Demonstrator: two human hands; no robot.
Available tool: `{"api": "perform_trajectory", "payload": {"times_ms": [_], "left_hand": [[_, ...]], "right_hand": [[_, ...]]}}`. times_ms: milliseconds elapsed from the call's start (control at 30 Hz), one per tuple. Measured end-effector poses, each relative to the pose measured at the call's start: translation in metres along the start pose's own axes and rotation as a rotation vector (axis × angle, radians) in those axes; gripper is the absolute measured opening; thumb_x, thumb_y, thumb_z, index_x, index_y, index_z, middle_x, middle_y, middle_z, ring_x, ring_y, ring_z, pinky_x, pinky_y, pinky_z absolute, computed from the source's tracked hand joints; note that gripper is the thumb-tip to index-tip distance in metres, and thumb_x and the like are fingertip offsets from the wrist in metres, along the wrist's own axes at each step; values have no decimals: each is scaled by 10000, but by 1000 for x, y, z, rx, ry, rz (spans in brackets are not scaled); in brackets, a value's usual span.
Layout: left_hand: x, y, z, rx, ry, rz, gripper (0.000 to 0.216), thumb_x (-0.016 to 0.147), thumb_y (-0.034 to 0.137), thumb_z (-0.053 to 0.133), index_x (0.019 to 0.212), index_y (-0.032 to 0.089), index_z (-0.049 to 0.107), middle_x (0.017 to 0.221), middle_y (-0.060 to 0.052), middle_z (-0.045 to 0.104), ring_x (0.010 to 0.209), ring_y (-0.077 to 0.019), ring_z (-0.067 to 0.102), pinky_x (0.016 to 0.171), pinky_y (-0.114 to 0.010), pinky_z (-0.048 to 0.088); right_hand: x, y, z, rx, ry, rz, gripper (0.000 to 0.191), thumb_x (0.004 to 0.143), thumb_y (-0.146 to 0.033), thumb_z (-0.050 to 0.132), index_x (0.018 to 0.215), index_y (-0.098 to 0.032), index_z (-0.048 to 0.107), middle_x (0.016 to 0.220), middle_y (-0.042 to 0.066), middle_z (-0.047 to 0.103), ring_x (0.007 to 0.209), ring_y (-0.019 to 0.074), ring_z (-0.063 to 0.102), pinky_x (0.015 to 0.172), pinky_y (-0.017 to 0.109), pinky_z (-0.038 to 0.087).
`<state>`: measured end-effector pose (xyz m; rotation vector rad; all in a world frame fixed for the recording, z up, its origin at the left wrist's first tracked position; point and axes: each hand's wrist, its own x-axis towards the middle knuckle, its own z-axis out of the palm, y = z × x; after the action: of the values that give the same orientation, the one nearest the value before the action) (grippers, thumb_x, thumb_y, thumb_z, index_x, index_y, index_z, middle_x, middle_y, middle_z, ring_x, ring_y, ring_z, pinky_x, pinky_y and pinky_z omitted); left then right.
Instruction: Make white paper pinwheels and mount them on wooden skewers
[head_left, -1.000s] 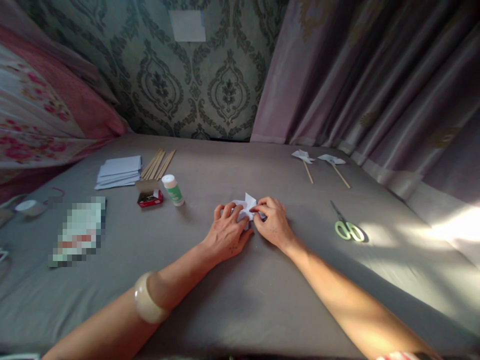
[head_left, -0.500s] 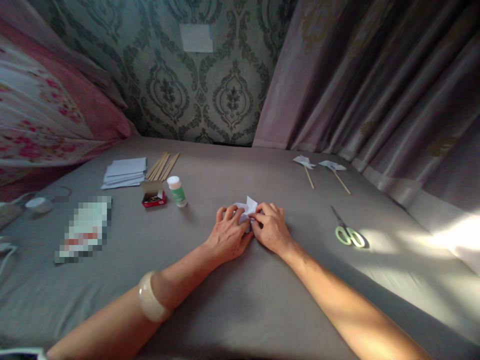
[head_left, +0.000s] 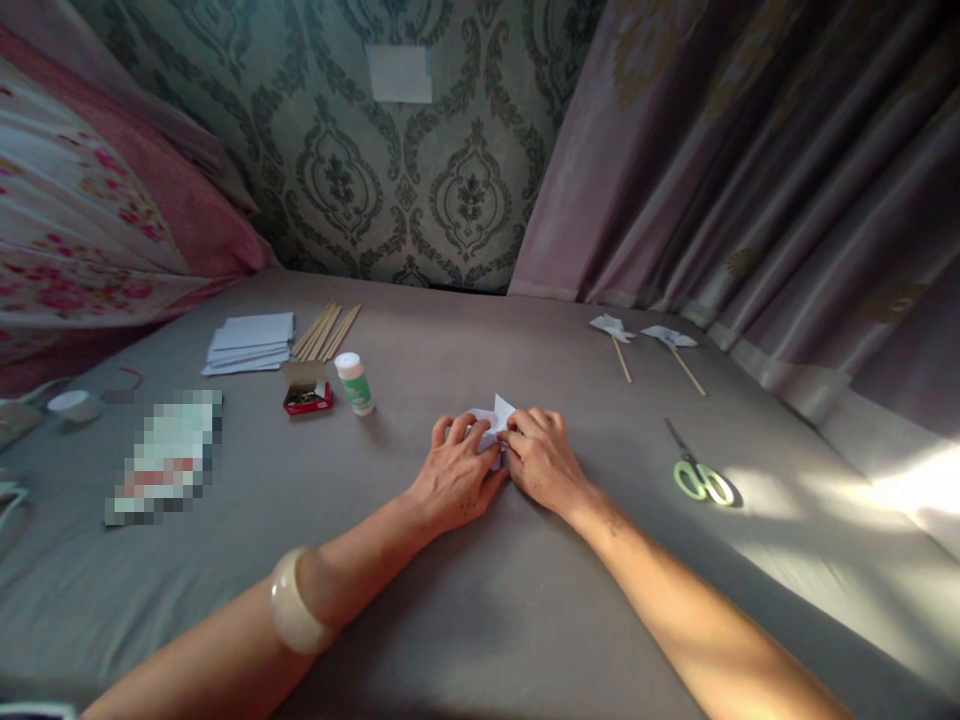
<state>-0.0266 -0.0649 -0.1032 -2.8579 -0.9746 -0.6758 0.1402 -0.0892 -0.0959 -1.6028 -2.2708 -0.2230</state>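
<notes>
A small white paper pinwheel (head_left: 498, 414) lies low over the grey sheet, between my two hands, one pointed flap standing up. My left hand (head_left: 463, 467) curls over its left side with bent fingers and holds it down. From the right, my right hand (head_left: 541, 455) closes its thumb and fingers on the paper near its middle. Most of the paper is hidden beneath the fingers. Two white paper pinwheels on sticks, a nearer-left pinwheel (head_left: 613, 328) and a right pinwheel (head_left: 670, 337), lie at the far right.
Scissors (head_left: 702, 480) with pale green handles lie to the right. At left are a stack of white paper (head_left: 250, 343), wooden sticks (head_left: 322, 332), a red box of small metal pieces (head_left: 307, 398), a white-and-green bottle (head_left: 354, 384) and a pixelated packet (head_left: 166, 455).
Both hands stay on the paper, with only slight shifts of the right fingers. The view has turned a little.
</notes>
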Motion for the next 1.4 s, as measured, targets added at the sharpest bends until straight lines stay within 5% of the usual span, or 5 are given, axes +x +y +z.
{"api": "perform_trajectory", "payload": {"times_ms": [400,600,833,1400], "left_hand": [[2,-8,-4,-47,91,35,241,886,390,539,925,238,721,1201,-83,630,1141,-293,471,952,-497,317],[5,-21,-12,-113,288,-204,226,897,324,529,823,244,726,1050,-54,702,1036,-250,532,917,-453,330],[6,-29,-18,-185,324,-374,212,872,323,552,785,230,721,967,-44,728,988,-237,565,892,-430,342],[2,-22,-19,-125,338,-294,252,918,310,497,788,221,693,870,-25,728,924,-173,573,920,-388,328]], "right_hand": [[3,8,3,78,-23,-21,226,844,-104,523,885,-192,728,959,82,642,934,221,499,852,381,304],[-1,12,13,253,101,155,321,799,-44,500,892,-229,746,918,53,657,936,207,532,841,367,325],[-1,17,18,349,226,280,293,776,-62,512,847,-219,749,884,51,652,897,199,553,815,355,354],[-7,7,15,114,144,38,250,823,-136,528,933,-223,736,915,50,630,902,204,510,846,367,319]]}}
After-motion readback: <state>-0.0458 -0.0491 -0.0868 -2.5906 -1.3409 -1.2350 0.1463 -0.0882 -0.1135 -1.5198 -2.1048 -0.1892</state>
